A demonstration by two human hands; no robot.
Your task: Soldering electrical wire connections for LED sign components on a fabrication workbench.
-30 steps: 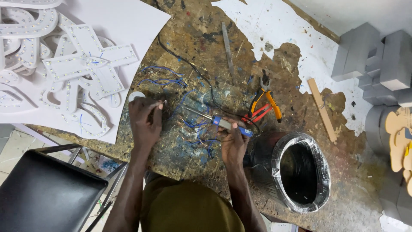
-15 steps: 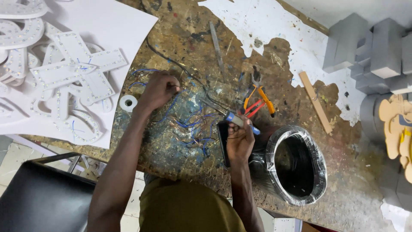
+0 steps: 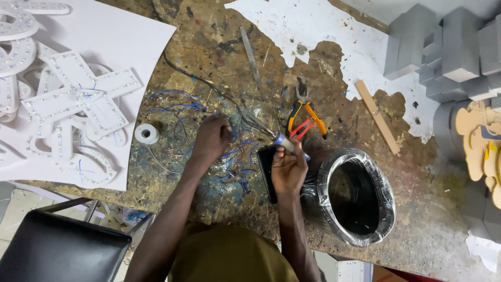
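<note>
Both my hands work over thin blue wires point(image 3: 229, 156) on the paint-stained worktop point(image 3: 209, 47).
My right hand point(image 3: 288, 169) closes its grip on a blue-handled soldering iron point(image 3: 271, 133); my left hand point(image 3: 211, 140), knuckles up, pinches the wires.

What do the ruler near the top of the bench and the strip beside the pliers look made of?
Ruler: probably steel; thin, flat, dull grey with a faint sheen. Strip: likely bare wood; pale tan, matte, square-edged, unpainted. Pliers: dark metal jaws, with orange and red grips that look like plastic.
</note>
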